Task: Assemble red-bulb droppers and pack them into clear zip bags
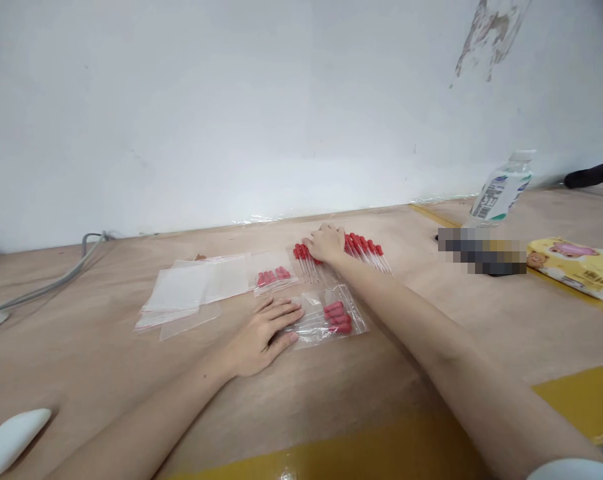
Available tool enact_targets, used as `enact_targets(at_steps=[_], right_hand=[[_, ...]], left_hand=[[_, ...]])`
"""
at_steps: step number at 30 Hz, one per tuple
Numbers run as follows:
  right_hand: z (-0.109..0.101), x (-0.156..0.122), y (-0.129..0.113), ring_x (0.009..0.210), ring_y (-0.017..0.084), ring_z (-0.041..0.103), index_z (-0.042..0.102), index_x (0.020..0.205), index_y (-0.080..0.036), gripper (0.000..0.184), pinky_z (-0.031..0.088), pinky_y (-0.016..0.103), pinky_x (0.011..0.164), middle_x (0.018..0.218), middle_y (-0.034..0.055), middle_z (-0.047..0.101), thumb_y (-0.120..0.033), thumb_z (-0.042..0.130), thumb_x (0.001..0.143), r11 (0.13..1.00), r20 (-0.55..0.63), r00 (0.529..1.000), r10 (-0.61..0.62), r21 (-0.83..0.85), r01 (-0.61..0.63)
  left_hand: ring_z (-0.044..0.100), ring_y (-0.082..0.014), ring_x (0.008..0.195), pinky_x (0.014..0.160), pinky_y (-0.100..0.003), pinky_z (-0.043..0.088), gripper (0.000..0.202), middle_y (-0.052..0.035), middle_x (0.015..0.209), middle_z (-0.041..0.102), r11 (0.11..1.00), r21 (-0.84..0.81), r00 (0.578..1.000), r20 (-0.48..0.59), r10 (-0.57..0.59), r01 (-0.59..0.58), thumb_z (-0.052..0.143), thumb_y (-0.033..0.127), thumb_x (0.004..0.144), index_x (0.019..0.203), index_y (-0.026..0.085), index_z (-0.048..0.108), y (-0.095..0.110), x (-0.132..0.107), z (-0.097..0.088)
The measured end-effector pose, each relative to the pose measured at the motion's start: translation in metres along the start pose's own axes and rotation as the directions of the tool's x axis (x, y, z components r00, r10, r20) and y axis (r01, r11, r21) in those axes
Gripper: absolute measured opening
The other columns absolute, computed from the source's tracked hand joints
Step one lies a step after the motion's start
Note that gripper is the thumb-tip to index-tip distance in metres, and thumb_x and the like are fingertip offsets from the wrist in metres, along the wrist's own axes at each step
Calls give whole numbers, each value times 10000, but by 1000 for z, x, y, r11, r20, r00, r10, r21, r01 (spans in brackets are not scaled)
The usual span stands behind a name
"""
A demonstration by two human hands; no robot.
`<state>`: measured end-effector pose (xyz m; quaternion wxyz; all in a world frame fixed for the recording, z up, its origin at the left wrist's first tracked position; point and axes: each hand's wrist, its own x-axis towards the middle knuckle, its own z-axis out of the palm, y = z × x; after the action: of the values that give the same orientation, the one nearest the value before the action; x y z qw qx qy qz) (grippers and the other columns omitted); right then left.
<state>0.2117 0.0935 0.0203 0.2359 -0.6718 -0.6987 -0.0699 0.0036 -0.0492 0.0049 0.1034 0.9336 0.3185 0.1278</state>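
My left hand [267, 333] lies flat, fingers stretched, on the left part of a clear zip bag [308, 335]. Inside that bag are several droppers [337, 317] with red bulbs toward its right end. Farther back, my right hand [326, 243] reaches into a row of loose red-bulbed droppers [364, 248]; its fingers curl down over the bulbs, and the fingertips are partly hidden. Loose droppers show on both sides of that hand. Behind my left hand, another zip bag [276, 283] holds several red-bulbed droppers.
Flat clear bags [181, 290] overlap left of the filled ones. On the right are a plastic bottle [501, 190], a blurred dark object [481, 252] and a yellow bear-printed packet [576, 267]. A grey cable [56, 283] and a white object [14, 440] lie left. A wall stands behind.
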Motion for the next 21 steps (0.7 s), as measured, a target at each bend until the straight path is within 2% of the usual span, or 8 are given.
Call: enact_targets(at_steps=[5,8,11,13,15,17,21], right_hand=[[7,14,-8,1050,308,478,700,823,-155,277,242,482,916,1032,158,608,-371,533,777,982,31,992,123,142,-126],[-1,15,-1,963,264,545,669,813,-170,247,344,427,859,929,109,646,-376,537,776,933,36,984,173,315,-175],[-15,2,18,798,144,596,579,928,-171,304,431,279,727,888,58,651,-390,373,881,871,8,987,162,468,-147],[-26,-16,34,679,101,589,478,1005,-173,346,443,236,636,872,47,641,-412,242,923,816,-48,985,165,568,-109],[-36,-40,51,532,96,548,411,955,-192,327,432,232,533,757,21,622,-503,350,874,580,-131,972,197,814,-8],[-45,-66,68,485,92,524,377,880,-219,392,418,221,490,665,-24,587,-585,476,779,409,-150,959,240,912,40],[-52,-108,93,481,82,519,392,870,-223,470,415,210,483,640,-48,576,-604,589,679,304,-62,939,339,951,-47]], left_hand=[[367,-231,1275,1092,-486,222,414,-55,1341,467,1000,-14,1000,0,14,-14,393,353,917,1318,256,427,1,-2,-1],[377,-231,1269,1089,-486,229,413,-60,1337,471,1000,-20,1000,-1,13,-13,397,351,915,1314,251,434,0,-2,-1],[380,-236,1266,1080,-499,237,405,-68,1329,479,1000,-26,1000,-11,6,-6,407,341,911,1300,238,453,0,-1,0],[383,-235,1264,1079,-496,239,398,-63,1322,488,999,-34,1000,-26,16,-17,415,335,908,1291,237,464,0,1,1],[379,-229,1266,1077,-481,253,392,-52,1315,497,999,-45,999,-36,26,-28,421,333,906,1284,239,472,-1,2,1],[375,-224,1270,1075,-474,261,391,-41,1315,498,998,-52,999,-28,27,-29,422,335,906,1282,241,472,-1,2,1],[374,-222,1272,1074,-486,255,392,-35,1330,480,999,-51,1000,-14,12,-13,417,345,908,1285,250,464,-2,3,1]])
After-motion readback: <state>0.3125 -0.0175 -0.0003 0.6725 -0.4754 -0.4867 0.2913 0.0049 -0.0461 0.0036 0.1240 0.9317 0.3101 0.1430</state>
